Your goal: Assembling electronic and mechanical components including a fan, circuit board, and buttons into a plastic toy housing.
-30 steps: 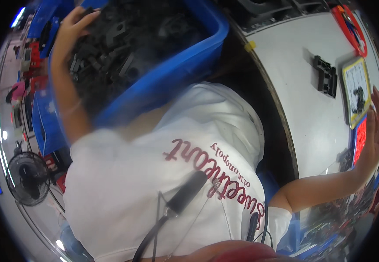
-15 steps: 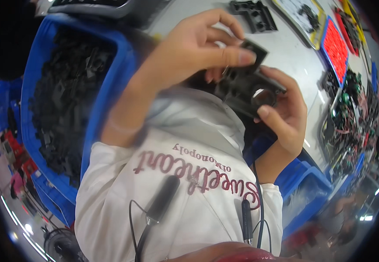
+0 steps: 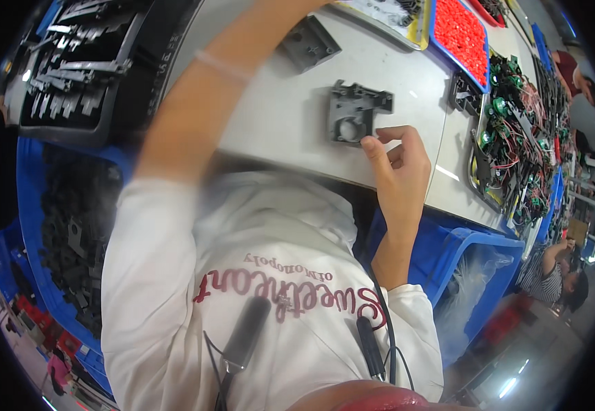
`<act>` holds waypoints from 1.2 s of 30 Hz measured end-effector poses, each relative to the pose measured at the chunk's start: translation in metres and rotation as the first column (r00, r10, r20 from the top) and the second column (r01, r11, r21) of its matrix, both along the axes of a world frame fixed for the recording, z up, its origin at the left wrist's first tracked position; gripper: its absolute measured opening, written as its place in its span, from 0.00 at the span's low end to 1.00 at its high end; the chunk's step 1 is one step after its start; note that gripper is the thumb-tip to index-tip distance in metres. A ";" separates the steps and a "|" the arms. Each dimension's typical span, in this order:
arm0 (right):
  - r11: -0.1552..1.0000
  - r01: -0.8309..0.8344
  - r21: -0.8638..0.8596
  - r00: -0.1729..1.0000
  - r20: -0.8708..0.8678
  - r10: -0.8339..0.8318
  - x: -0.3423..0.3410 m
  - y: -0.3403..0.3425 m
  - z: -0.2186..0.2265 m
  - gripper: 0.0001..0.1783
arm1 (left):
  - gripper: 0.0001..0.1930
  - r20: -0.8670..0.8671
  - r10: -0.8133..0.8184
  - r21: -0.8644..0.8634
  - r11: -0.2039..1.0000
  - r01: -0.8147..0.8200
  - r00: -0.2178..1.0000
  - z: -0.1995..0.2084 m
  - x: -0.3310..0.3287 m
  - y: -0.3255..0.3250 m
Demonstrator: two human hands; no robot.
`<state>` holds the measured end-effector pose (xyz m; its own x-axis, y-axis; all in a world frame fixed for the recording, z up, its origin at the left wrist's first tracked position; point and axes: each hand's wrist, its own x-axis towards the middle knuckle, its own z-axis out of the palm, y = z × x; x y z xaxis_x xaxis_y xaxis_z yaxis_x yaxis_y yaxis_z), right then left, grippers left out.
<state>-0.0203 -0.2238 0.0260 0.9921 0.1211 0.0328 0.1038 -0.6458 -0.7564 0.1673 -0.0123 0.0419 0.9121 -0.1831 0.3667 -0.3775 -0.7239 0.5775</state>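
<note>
The housing (image 3: 353,104) moved over the table (image 3: 263,130) (blue bin (image 3: 486,240) alongside).

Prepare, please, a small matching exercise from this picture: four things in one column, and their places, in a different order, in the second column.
Things:
1. black part with a round opening
2. red pieces
3. clear plastic film
4. dark box-like part

Places:
A. inside a blue bin
B. beside the left forearm
C. at the fingertips of the right hand
D. in a blue-edged tray

Right pairs: 1-C, 2-D, 3-A, 4-B
</note>
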 end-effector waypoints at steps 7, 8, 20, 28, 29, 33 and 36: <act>0.986 -0.036 0.164 0.996 0.092 0.021 0.062 -0.035 0.033 0.09 | 0.10 -0.048 0.071 0.208 0.976 -0.060 0.996 -0.044 0.065 -0.031; 0.961 -0.037 0.275 0.995 0.097 0.011 0.080 -0.039 0.040 0.08 | 0.11 -0.034 0.102 0.166 0.982 -0.095 0.994 -0.047 0.067 -0.032; 0.865 0.035 -0.501 0.980 0.186 0.068 0.304 -0.131 0.002 0.13 | 0.10 -0.215 -0.087 -0.407 0.913 -0.009 0.973 0.067 -0.071 -0.020; 0.784 0.025 -0.620 0.968 0.212 0.137 0.306 -0.111 -0.004 0.12 | 0.07 -0.197 -0.289 -0.911 0.406 -0.067 0.937 -0.004 -0.159 -0.002; 0.780 0.025 -0.626 0.969 0.207 0.136 0.304 -0.113 -0.004 0.12 | 0.07 -0.199 -0.293 -0.914 0.400 -0.069 0.935 -0.010 -0.165 -0.002; 0.861 0.109 -0.497 0.913 0.392 0.111 0.285 -0.111 0.014 0.15 | 0.07 -0.247 -0.174 -0.919 0.353 -0.174 0.953 -0.020 -0.174 -0.005; 0.984 -0.121 0.132 0.945 0.318 0.073 0.224 -0.072 0.050 0.15 | 0.07 -0.243 -0.103 -0.913 0.361 -0.191 0.965 -0.022 -0.178 -0.009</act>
<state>0.2040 -0.2961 0.0764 0.9134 0.1863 0.3620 0.4051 -0.5043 -0.7626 -0.0105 -0.0211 0.0198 0.9815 0.1799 0.0659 -0.1207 0.3133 0.9420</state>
